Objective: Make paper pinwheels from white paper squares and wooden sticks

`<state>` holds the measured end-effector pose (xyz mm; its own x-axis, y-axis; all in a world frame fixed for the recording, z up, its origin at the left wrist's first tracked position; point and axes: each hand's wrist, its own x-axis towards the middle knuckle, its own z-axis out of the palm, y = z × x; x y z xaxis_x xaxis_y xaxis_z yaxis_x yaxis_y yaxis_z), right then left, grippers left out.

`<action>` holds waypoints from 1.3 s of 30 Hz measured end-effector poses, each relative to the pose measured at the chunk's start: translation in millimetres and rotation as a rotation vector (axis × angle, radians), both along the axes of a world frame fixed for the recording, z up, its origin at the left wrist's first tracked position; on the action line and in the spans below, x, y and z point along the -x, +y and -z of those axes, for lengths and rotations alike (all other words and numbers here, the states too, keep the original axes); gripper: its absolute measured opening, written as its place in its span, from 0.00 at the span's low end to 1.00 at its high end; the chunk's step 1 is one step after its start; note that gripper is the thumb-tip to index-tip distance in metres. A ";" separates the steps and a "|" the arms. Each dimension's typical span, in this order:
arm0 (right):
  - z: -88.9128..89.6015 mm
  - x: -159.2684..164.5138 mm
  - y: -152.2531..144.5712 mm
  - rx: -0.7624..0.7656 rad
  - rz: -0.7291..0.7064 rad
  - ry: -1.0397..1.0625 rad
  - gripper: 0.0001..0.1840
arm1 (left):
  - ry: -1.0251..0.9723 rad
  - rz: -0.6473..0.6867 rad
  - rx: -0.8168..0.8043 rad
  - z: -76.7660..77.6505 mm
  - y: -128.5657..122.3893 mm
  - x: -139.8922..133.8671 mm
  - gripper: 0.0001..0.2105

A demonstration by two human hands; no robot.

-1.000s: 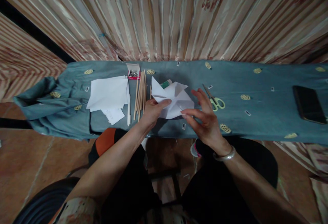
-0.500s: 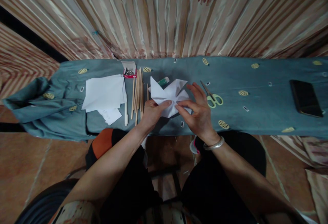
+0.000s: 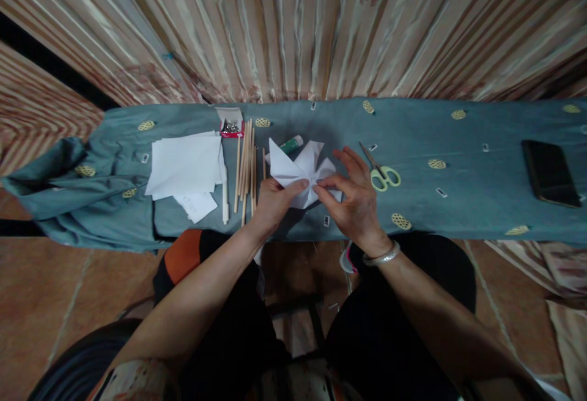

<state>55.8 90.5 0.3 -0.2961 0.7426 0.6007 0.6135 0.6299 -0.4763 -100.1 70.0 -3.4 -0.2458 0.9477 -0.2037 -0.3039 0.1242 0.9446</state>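
Observation:
A white paper pinwheel [image 3: 298, 172] with folded, pointed blades is held above the table in front of me. My left hand [image 3: 275, 202] grips its lower left part, the thumb lying on the paper near the centre. On the other side, my right hand [image 3: 353, 202] pinches with thumb and forefinger at the pinwheel's centre, its other fingers raised. Whether something small sits in that pinch is too fine to see. Just behind the pinwheel lies a green glue stick [image 3: 291, 144], partly hidden by the paper. Scissors with pale green handles [image 3: 384, 176] rest right of my right hand.
Left of the pinwheel are several wooden sticks [image 3: 247, 165], a white pen [image 3: 225, 199], stacked white paper [image 3: 186, 165] and an open red box [image 3: 232, 128] of small metal pieces. A black phone [image 3: 549, 172] lies far right on the green tablecloth [image 3: 486, 205]. A striped curtain [image 3: 302, 34] hangs behind.
The pinwheel's upper right blade has shifted slightly left and tilted, showing more of the glue stick. Both hands keep nearly the same hold.

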 end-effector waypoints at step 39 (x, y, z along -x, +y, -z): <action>-5.5 1.8 -3.8 -0.004 0.048 -0.072 0.07 | 0.109 0.026 -0.040 1.7 0.8 -1.3 0.14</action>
